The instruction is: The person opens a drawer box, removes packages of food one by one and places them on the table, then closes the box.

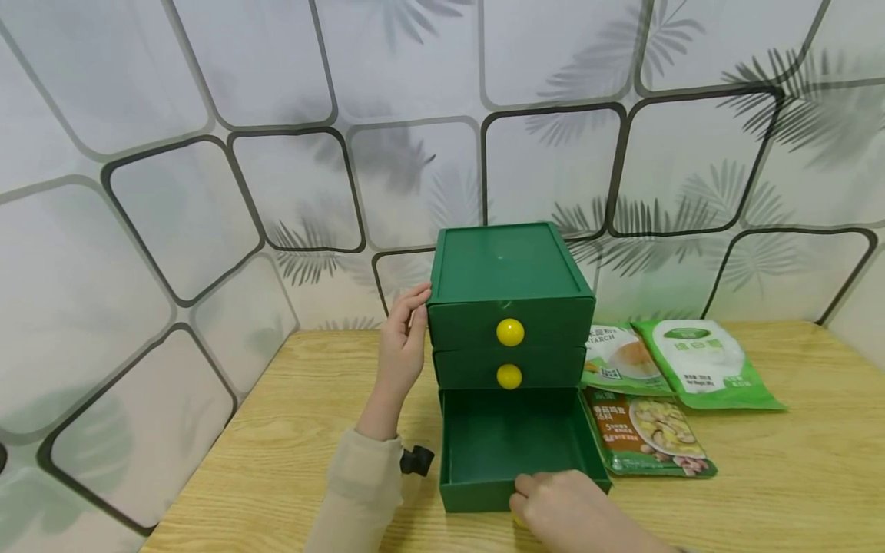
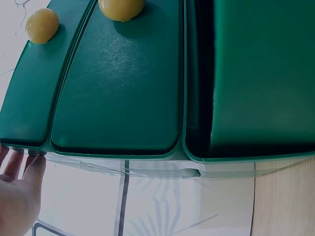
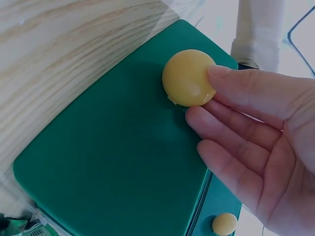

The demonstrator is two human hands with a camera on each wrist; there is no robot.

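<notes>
A green three-drawer box (image 1: 512, 265) stands on the table with its bottom drawer (image 1: 522, 434) pulled out, and no contents show inside it. My left hand (image 1: 402, 349) rests against the box's upper left side, fingers fairly straight, as the left wrist view also shows. At the drawer's front, my right hand (image 1: 563, 503) pinches the round yellow knob (image 3: 188, 77) between thumb and fingers. The upper two drawers are closed, each with its own yellow knob: the top knob (image 1: 510, 332) and the middle knob (image 1: 509, 376).
Right of the box lie a starch packet (image 1: 625, 359), a green-and-white packet (image 1: 708, 363) and a brown food packet (image 1: 650, 434), close to the drawer's right side. A patterned wall (image 1: 415, 192) stands behind the wooden table (image 1: 297, 430). A small black object (image 1: 416, 461) is beside the left sleeve.
</notes>
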